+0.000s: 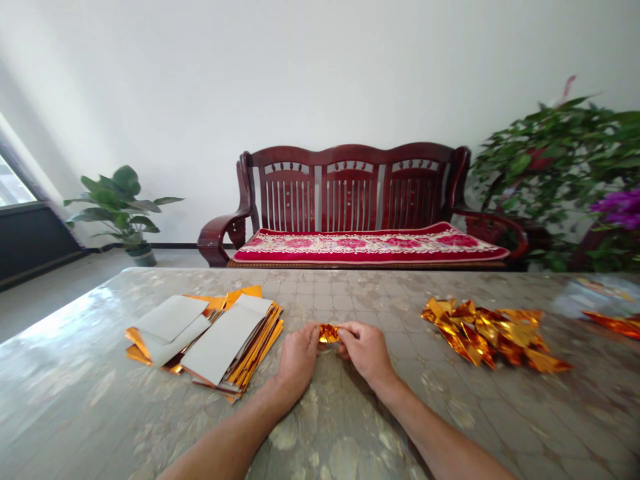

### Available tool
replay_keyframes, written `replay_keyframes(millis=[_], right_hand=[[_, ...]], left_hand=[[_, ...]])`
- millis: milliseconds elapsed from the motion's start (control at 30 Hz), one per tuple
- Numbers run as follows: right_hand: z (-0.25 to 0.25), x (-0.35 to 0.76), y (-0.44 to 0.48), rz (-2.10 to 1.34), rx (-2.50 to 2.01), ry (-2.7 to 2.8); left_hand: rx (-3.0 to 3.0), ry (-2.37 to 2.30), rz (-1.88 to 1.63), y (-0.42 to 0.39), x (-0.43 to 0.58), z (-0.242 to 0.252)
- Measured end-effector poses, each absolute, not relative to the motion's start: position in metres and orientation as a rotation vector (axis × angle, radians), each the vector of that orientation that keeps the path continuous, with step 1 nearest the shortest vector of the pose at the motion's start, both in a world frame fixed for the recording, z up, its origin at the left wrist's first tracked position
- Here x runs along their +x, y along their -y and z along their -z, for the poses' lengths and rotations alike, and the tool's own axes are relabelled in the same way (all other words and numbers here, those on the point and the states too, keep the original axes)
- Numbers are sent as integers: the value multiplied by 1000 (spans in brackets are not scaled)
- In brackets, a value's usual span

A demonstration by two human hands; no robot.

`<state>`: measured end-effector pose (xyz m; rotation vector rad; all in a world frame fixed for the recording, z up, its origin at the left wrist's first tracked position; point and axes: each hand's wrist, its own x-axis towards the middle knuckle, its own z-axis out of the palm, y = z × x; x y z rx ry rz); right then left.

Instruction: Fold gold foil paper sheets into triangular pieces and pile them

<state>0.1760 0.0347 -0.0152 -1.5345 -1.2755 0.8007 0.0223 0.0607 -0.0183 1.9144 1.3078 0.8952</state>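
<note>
Between my two hands, over the middle of the table, is a small piece of shiny gold foil paper (329,333). My left hand (299,353) is closed on its left end, thumb and fingers pinched together. On the right end, my right hand (366,349) grips it between thumb and fingertips. To the left lies a stack of foil paper sheets (227,341), pale backs up and gold edges showing. A pile of folded gold foil pieces (493,333) rests on the right side of the table.
A patterned, glossy cover lies over the table (320,427). At its right edge sits a clear plastic bag (597,297) beside more orange foil (615,325). Beyond the table stand a dark red wooden bench (350,200), a potted plant (123,207) and leafy greenery (555,160).
</note>
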Motion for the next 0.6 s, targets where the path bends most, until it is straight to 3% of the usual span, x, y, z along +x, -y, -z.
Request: replay_keyframes(millis=[400,600], right_hand=[[18,176,-37,-852,-1503,1250],[19,184,-39,-644,-1543,1400]], left_hand=[[1732,-1247,-964,-63,26,21],[1668,-1273,-966,-60,27,15]])
